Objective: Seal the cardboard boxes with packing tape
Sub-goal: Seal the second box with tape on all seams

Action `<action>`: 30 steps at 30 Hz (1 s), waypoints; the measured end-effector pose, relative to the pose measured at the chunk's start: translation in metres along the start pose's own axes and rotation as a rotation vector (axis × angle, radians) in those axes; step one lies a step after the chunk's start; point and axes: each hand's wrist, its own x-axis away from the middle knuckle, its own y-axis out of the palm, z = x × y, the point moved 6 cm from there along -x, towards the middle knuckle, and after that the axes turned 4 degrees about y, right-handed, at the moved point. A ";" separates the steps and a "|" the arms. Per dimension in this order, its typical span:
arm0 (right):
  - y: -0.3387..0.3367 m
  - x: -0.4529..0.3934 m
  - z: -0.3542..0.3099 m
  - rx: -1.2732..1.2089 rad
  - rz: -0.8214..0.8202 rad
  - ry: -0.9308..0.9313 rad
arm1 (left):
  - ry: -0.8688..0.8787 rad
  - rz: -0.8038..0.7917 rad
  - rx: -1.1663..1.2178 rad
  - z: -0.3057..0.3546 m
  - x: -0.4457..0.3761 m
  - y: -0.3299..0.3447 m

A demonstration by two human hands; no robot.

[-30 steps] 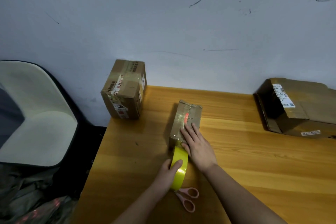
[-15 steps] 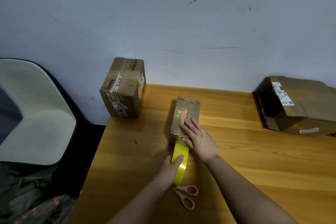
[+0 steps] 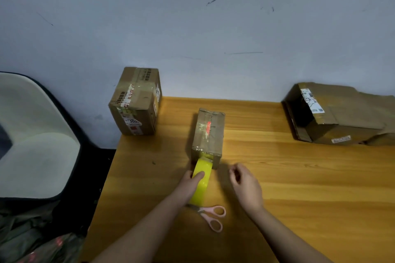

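A small cardboard box (image 3: 210, 134) lies in the middle of the wooden table (image 3: 277, 177), with old clear tape and a red mark on top. A yellow tape roll (image 3: 201, 179) stands on edge against the box's near end, its strip stuck to that end. My left hand (image 3: 189, 186) grips the roll from the left, thumb over its top. My right hand (image 3: 245, 186) hovers just right of the roll, off the box, fingers loosely curled and holding nothing.
Pink-handled scissors (image 3: 211, 216) lie on the table just behind the roll. A taller taped box (image 3: 136, 100) stands at the table's far left corner. A larger, crumpled box (image 3: 339, 113) lies at the far right. A chair (image 3: 36, 134) stands left of the table.
My right hand has lifted off the top of the small box and drawn back toward me, to the right of the roll. My left hand still holds the roll.
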 end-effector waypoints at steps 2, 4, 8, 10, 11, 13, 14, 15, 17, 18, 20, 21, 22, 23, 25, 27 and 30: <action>0.032 0.037 0.015 0.262 -0.386 -0.017 | 0.003 -0.005 -0.002 0.001 0.002 0.000; 0.049 0.070 0.015 0.413 -0.562 -0.152 | 0.014 -0.007 0.000 0.004 0.005 -0.001; 0.064 0.088 0.006 0.500 -0.581 -0.154 | 0.024 -0.005 -0.008 0.002 0.004 -0.003; 0.068 0.086 0.003 0.535 -0.614 -0.105 | 0.025 0.000 0.003 0.001 0.005 -0.004; 0.069 0.084 0.003 0.564 -0.615 -0.106 | 0.020 -0.002 0.012 0.001 0.005 -0.005; 0.065 0.082 0.002 0.637 -0.594 -0.140 | 0.019 -0.017 0.022 0.000 0.006 -0.005; 0.065 0.083 0.003 0.681 -0.600 -0.163 | 0.023 -0.020 0.020 0.001 0.007 -0.006; 0.062 0.082 0.004 0.722 -0.611 -0.163 | 0.027 -0.023 0.019 0.002 0.007 -0.006; 0.051 0.080 0.011 0.758 -0.607 -0.090 | 0.021 -0.038 0.023 0.001 0.010 -0.006; 0.044 0.078 0.017 0.755 -0.621 -0.042 | 0.028 -0.042 0.020 0.001 0.010 -0.006; 0.026 0.074 0.034 0.682 -0.667 0.059 | 0.047 -0.045 0.027 0.000 0.010 -0.007; 0.015 0.072 0.045 0.561 -0.692 0.121 | 0.053 -0.049 0.040 -0.001 0.009 -0.007; 0.004 0.071 0.058 0.381 -0.727 0.201 | 0.057 -0.051 0.049 -0.002 0.009 -0.006; -0.007 0.071 0.070 0.173 -0.782 0.299 | 0.059 -0.055 0.061 -0.002 0.009 -0.005; -0.032 0.075 0.084 -0.163 -0.905 0.507 | 0.067 -0.045 0.087 -0.003 0.011 -0.004; -0.051 0.072 0.088 -0.295 -0.944 0.569 | 0.076 -0.020 0.105 -0.004 0.013 -0.002; -0.059 0.048 0.080 -0.329 -0.925 0.505 | 0.077 0.010 0.141 -0.003 0.015 0.000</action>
